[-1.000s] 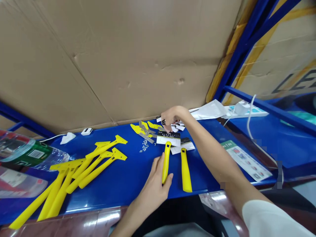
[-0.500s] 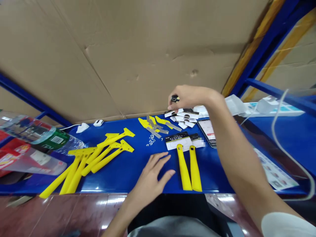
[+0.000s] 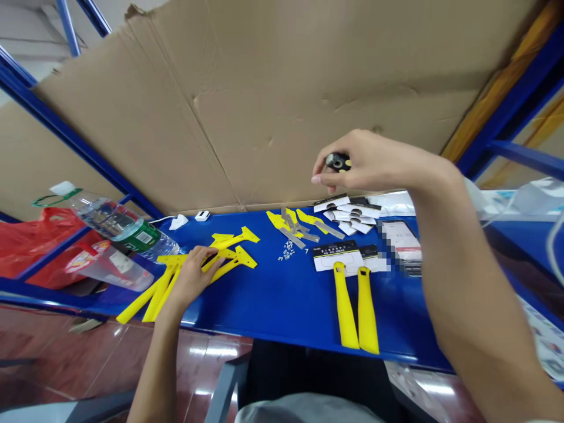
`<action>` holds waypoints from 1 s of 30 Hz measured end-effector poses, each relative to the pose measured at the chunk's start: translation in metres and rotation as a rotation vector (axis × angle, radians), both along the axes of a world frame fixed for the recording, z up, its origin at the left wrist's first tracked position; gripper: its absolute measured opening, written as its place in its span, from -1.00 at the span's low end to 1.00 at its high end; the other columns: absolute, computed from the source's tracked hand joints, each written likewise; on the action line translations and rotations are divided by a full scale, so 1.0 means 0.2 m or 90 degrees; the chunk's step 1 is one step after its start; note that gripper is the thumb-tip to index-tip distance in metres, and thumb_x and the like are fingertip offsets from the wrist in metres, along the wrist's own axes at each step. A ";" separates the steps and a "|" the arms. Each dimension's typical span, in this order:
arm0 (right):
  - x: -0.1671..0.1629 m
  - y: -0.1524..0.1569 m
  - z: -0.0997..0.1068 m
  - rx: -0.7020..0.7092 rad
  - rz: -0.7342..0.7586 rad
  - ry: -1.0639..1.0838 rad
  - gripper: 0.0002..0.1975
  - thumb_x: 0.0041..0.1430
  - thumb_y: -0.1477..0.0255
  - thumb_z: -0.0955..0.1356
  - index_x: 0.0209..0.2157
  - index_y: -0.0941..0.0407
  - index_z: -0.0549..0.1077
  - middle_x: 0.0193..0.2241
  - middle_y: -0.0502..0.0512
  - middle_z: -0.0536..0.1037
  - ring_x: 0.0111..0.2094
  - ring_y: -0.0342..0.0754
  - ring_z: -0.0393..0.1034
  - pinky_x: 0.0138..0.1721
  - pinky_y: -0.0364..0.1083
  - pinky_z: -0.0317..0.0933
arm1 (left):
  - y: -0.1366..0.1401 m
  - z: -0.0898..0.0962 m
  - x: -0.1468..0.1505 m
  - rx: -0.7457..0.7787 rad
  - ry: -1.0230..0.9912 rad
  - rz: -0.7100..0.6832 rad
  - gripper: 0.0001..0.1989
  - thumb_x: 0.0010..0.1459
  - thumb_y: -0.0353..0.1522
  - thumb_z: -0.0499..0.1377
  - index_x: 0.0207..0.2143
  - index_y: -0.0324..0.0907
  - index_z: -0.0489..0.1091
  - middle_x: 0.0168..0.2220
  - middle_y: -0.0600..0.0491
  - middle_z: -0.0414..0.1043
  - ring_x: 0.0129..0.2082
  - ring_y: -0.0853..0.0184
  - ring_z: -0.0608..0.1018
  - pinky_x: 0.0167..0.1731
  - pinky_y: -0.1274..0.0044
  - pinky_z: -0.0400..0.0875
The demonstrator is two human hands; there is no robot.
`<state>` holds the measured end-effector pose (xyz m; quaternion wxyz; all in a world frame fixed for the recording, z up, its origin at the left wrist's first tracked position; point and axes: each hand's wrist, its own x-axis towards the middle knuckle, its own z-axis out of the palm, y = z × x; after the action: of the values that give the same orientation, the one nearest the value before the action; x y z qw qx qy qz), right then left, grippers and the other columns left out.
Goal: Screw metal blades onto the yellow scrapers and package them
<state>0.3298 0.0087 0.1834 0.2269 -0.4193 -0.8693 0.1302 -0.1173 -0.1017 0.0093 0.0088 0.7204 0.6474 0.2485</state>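
the yellow scrapers (image 3: 244, 259) look smooth plastic, the tabletop (image 3: 268, 305) glossy, the panel (image 3: 282, 88) matt cardboard.

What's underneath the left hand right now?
Yellow T-headed pieces: heads and handles show around the left hand. The stretches directly beneath it are covered, so whether it grips one cannot be told.

On the counter (image 3: 264, 311) we record: scrapers (image 3: 244, 257) at left, beside a bottle (image 3: 143, 233); loose fasteners (image 3: 287, 251) centrally, before the blades (image 3: 329, 229); two handles (image 3: 346, 311) farther right, tops over cards (image 3: 335, 260); phone (image 3: 404, 241) right of these; cardboard (image 3: 286, 117) behind.
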 end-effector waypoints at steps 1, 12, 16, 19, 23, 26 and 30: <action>0.00 0.02 -0.01 -0.007 0.005 -0.010 -0.73 0.30 0.14 0.48 -0.21 0.06 0.66 -0.42 0.09 0.64 -0.44 -0.06 0.40 -0.37 0.00 0.15 | 0.03 0.01 -0.02 0.012 0.008 0.006 -0.60 0.38 -0.04 0.17 0.02 -0.15 0.48 -0.02 -0.12 0.51 -0.03 0.04 0.57 0.07 0.22 0.47; 0.06 0.21 -0.13 -0.163 -0.043 -0.081 -0.80 0.22 0.22 0.48 -0.20 0.02 0.65 -0.35 0.13 0.72 -0.44 0.03 0.51 -0.47 0.01 0.25 | 0.41 0.03 -0.12 -0.028 0.182 -0.025 -0.71 0.27 -0.19 0.20 -0.07 -0.15 0.53 -0.07 -0.20 0.52 -0.06 -0.08 0.51 0.07 0.13 0.39; 0.07 0.26 -0.17 -0.203 -0.046 -0.098 -0.76 0.19 0.19 0.49 -0.20 0.03 0.65 -0.34 0.15 0.72 -0.46 0.02 0.49 -0.50 0.00 0.22 | 0.46 0.08 -0.07 -0.086 0.185 -0.087 -0.77 0.30 -0.20 0.15 -0.14 -0.12 0.51 -0.12 -0.17 0.54 -0.06 -0.06 0.53 0.05 0.16 0.41; 0.06 0.27 -0.19 -0.227 -0.026 -0.106 -0.77 0.17 0.21 0.49 -0.21 0.03 0.66 -0.34 0.13 0.72 -0.50 -0.03 0.43 -0.51 -0.01 0.18 | 0.47 0.16 -0.04 -0.087 0.188 -0.101 -0.76 0.33 -0.19 0.10 -0.16 -0.12 0.46 -0.13 -0.16 0.52 -0.06 -0.03 0.54 0.07 0.17 0.42; 0.01 0.30 -0.24 -0.286 0.007 -0.144 -0.79 0.13 0.24 0.49 -0.25 0.07 0.65 -0.36 0.13 0.71 -0.53 -0.08 0.37 -0.52 -0.05 0.14 | 0.43 0.30 0.03 -0.013 0.084 -0.088 -0.71 0.40 -0.14 0.06 -0.07 -0.13 0.41 -0.10 -0.15 0.53 -0.07 -0.01 0.56 0.06 0.17 0.44; -0.05 0.34 -0.31 -0.296 -0.022 -0.201 -0.77 0.05 0.26 0.55 -0.30 0.10 0.62 -0.38 0.14 0.68 -0.51 -0.07 0.41 -0.50 -0.06 0.21 | 0.39 0.39 0.15 0.045 -0.141 -0.106 -0.62 0.38 -0.04 0.17 0.00 -0.15 0.41 -0.08 -0.11 0.56 -0.07 0.04 0.59 0.02 0.24 0.49; -0.17 0.38 -0.41 -0.296 -0.062 -0.266 -0.70 -0.11 0.31 0.64 -0.35 0.10 0.59 -0.47 0.10 0.63 -0.48 0.00 0.49 -0.47 -0.04 0.30 | 0.35 0.44 0.37 -0.011 -0.579 -0.246 -0.58 0.33 -0.06 0.30 0.04 -0.17 0.44 -0.05 -0.10 0.56 -0.17 0.21 0.60 -0.11 0.38 0.55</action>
<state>0.2961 0.0839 0.1023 -0.0530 -0.5186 -0.8231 0.2254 -0.0428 -0.0323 0.0975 0.3423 0.6460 0.4344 0.5261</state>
